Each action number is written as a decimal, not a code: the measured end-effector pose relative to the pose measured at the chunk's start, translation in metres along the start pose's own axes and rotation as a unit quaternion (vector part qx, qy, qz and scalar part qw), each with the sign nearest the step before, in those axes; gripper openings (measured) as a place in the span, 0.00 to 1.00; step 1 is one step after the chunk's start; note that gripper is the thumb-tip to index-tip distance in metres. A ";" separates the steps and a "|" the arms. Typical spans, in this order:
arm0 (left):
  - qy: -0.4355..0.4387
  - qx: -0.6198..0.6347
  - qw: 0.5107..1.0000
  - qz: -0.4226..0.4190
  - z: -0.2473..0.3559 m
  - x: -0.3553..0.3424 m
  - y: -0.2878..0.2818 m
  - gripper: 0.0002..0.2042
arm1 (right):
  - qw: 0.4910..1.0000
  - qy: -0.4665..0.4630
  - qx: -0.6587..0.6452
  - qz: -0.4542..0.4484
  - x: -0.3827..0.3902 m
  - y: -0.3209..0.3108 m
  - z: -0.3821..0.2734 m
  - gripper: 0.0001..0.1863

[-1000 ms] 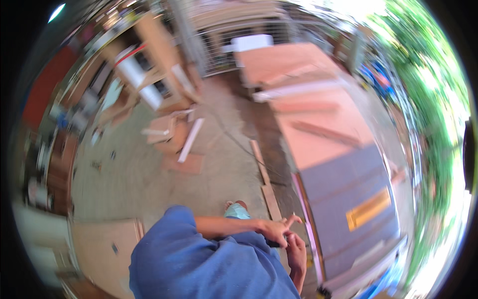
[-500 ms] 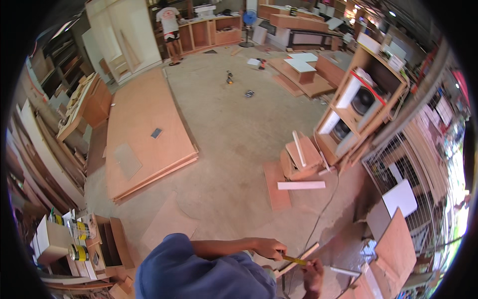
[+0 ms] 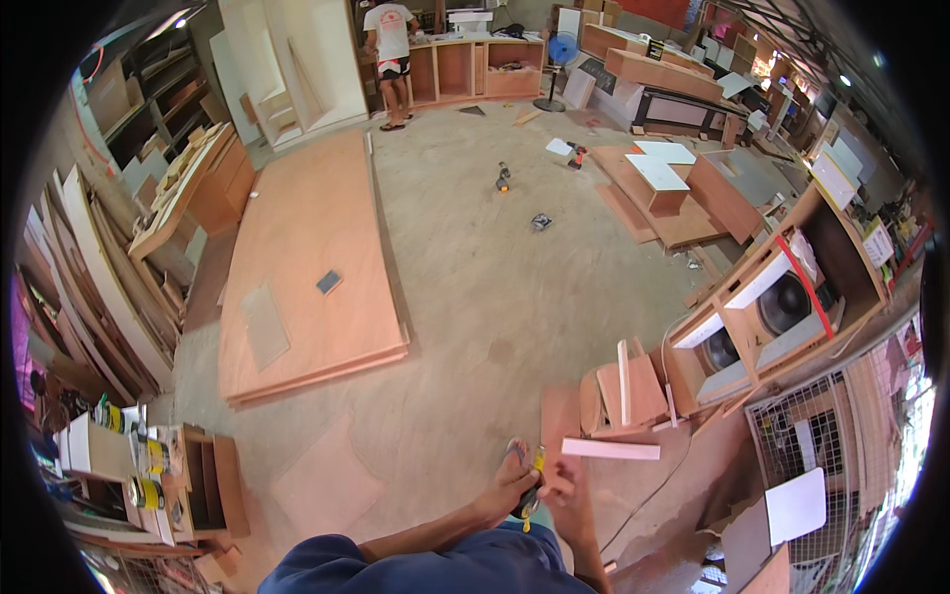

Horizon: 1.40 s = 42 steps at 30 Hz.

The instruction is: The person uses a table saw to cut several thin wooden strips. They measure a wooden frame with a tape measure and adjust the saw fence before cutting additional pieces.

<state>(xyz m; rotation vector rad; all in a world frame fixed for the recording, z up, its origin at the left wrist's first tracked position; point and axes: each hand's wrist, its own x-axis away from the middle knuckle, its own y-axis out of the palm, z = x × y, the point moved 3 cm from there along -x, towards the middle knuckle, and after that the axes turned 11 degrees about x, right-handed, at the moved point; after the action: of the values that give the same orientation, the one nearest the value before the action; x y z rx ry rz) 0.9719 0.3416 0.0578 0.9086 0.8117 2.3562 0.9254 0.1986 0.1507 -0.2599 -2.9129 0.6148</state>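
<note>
Low in the view, in front of my body, my left hand (image 3: 508, 498) is closed around a black and yellow tape measure (image 3: 532, 498). A short length of yellow shows above the hand and another below it. Just to the right, my right hand (image 3: 565, 487) is slightly blurred. Its fingers are apart, and I see nothing held in them. Beneath the hands, a sandalled foot (image 3: 515, 451) shows on the concrete floor.
A white strip (image 3: 611, 449) lies by stacked wood pieces (image 3: 643, 391) ahead right. A speaker cabinet (image 3: 737, 327) stands beyond. Large plywood sheets (image 3: 307, 218) lie at left. Power tools (image 3: 504, 178) rest on the floor. Another person (image 3: 391, 49) stands at the far bench.
My view has turned right and lifted. The yellow blade stretched between my hands before; now my right hand is off it, and both hands are closer to my body.
</note>
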 end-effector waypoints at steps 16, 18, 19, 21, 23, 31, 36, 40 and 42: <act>0.241 0.104 0.931 0.254 0.484 -0.278 -0.068 0.11 | 0.914 -0.119 0.074 -0.381 -0.585 0.036 -0.175 0.22; 0.288 0.102 0.913 0.269 0.554 -0.318 -0.108 0.10 | 0.894 -0.131 0.119 -0.411 -0.665 0.060 -0.202 0.20; 0.311 0.090 0.906 0.272 0.588 -0.340 -0.133 0.10 | 0.892 -0.106 0.115 -0.425 -0.705 0.068 -0.196 0.21; 0.340 0.063 0.885 0.312 0.679 -0.380 -0.183 0.08 | 0.884 -0.060 0.100 -0.453 -0.789 0.078 -0.177 0.23; 0.429 0.095 0.854 0.277 0.784 -0.408 -0.231 0.08 | 0.871 0.009 0.156 -0.465 -0.861 0.054 -0.185 0.22; 0.402 -0.131 0.877 0.229 1.181 -0.615 -0.304 0.16 | 0.934 0.168 0.133 -0.286 -1.134 -0.080 -0.103 0.15; 0.290 -0.279 0.895 0.193 1.312 -0.817 -0.334 0.08 | 0.955 0.221 0.144 -0.139 -1.329 -0.090 -0.069 0.15; 0.293 -0.465 0.781 0.296 1.420 -0.946 -0.364 0.05 | 0.957 0.172 0.235 -0.016 -1.531 -0.057 -0.112 0.17; 0.305 -0.483 0.760 0.310 1.467 -1.013 -0.354 0.06 | 0.961 0.152 0.228 0.033 -1.631 -0.031 -0.136 0.16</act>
<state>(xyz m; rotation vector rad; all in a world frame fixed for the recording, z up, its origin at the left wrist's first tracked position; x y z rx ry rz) 2.7714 0.4832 0.2693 -0.1126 -0.6981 3.0884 2.5337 -0.1035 0.1019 -0.3544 -2.3971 1.1194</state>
